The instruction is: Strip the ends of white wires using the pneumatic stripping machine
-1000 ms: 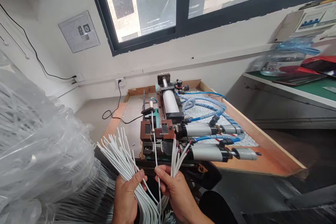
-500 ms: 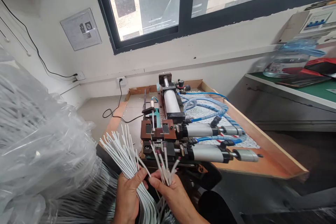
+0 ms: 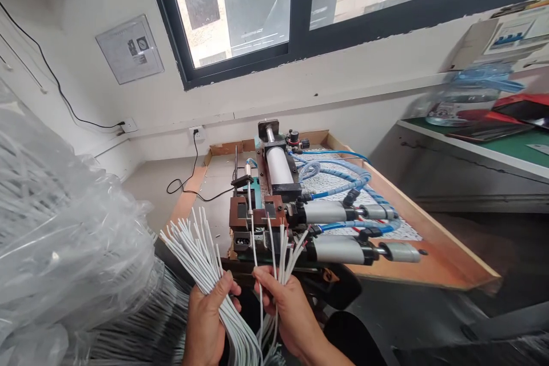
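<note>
My left hand (image 3: pixel 210 311) is closed around a thick bundle of white cables (image 3: pixel 193 254), whose ends fan out up and to the left. Just to the right, my right hand (image 3: pixel 285 306) grips a smaller group of white cables (image 3: pixel 286 254); some of their tips show reddish ends. Between thumb and finger that hand also pinches a single white cable (image 3: pixel 254 240), its tip up at the front of a pneumatic machine (image 3: pixel 257 214). The machine has brown jaw blocks and silver cylinders (image 3: pixel 338 250). Below the hands the cables hang down out of view.
A wooden-edged tray (image 3: pixel 446 266) surrounds the machine, with small white scraps (image 3: pixel 403 231) in it. Blue air hoses (image 3: pixel 343 191) loop at its right. Plastic-wrapped cables (image 3: pixel 72 229) are piled at left. A green-topped shelf (image 3: pixel 510 146) at right carries a large clear bottle (image 3: pixel 465 97).
My right hand has moved right and slightly up, away from the left. A single cable between its fingers now stands upright toward the machine. My left hand keeps its bundle.
</note>
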Demonstrator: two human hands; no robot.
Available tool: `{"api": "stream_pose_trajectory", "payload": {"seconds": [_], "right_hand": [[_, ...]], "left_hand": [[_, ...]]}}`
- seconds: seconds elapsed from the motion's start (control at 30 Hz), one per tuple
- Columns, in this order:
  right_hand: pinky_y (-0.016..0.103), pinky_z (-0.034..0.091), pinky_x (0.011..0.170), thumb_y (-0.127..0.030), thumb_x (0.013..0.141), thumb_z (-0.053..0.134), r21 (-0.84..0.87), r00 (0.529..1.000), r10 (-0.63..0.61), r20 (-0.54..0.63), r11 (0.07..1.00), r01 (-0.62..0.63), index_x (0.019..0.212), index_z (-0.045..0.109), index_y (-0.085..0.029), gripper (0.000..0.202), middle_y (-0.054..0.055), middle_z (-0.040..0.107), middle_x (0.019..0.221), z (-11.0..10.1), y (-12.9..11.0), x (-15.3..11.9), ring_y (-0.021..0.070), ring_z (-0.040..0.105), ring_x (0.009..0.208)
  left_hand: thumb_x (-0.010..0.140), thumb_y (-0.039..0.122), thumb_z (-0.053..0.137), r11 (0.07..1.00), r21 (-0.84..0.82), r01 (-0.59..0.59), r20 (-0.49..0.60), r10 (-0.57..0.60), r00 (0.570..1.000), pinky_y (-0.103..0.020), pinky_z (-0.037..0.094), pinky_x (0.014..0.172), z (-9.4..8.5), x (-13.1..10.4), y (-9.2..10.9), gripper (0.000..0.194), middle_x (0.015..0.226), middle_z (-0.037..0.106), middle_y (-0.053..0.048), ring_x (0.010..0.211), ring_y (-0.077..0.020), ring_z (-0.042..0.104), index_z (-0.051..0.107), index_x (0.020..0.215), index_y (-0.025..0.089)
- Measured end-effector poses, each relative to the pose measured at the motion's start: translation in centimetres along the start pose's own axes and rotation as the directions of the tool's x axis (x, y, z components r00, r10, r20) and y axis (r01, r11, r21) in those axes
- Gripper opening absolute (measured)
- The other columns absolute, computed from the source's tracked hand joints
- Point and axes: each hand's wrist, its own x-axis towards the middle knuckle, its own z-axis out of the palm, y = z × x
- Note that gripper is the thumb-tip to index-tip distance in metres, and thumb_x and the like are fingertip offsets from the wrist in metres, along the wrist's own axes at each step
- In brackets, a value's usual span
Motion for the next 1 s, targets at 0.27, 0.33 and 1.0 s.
{"api": "stream_pose_trajectory", "payload": {"seconds": [0.27,0.33,1.0], "right_hand": [[0.021,0.032,0.049,-0.031,0.056,0.07,-0.151,1.0,0.018,0.004,0.988,-0.017,0.072,0.066,-0.014,0.023,0.0,0.058,0.058,0.0,-0.1,-0.3,0.0112,0.046,0.053],[0.024,0.036,0.056,-0.029,0.054,0.071,-0.211,0.997,0.019,0.073,0.978,-0.003,0.072,0.067,-0.014,0.024,0.002,0.062,0.063,0.0,0.3,-0.4,0.015,0.051,0.06],[0.022,0.029,0.047,-0.033,0.061,0.066,0.005,0.987,-0.132,-0.096,0.991,0.133,0.058,0.059,-0.013,0.021,-0.001,0.051,0.051,0.3,0.5,0.6,0.0089,0.037,0.047]], "left_hand": [[0.06,0.022,0.067,0.997,-0.064,0.036,-0.083,-0.042,0.996,-0.023,0.042,0.045,0.1,-0.1,0.2,0.012,0.056,0.06,0.002,0.047,-0.0106,0.053,0.059,0.066,0.015],[0.059,0.021,0.067,0.995,-0.086,0.042,-0.08,-0.049,0.996,-0.023,0.043,0.049,0.1,-0.1,0.1,0.01,0.056,0.061,0.003,0.051,-0.0111,0.054,0.061,0.064,0.015],[0.06,0.016,0.066,0.99,-0.12,0.072,0.018,-0.07,0.997,-0.03,0.048,0.057,0.9,-0.2,0.9,0.014,0.057,0.064,-0.001,0.056,-0.0169,0.061,0.059,0.071,0.014]]}}
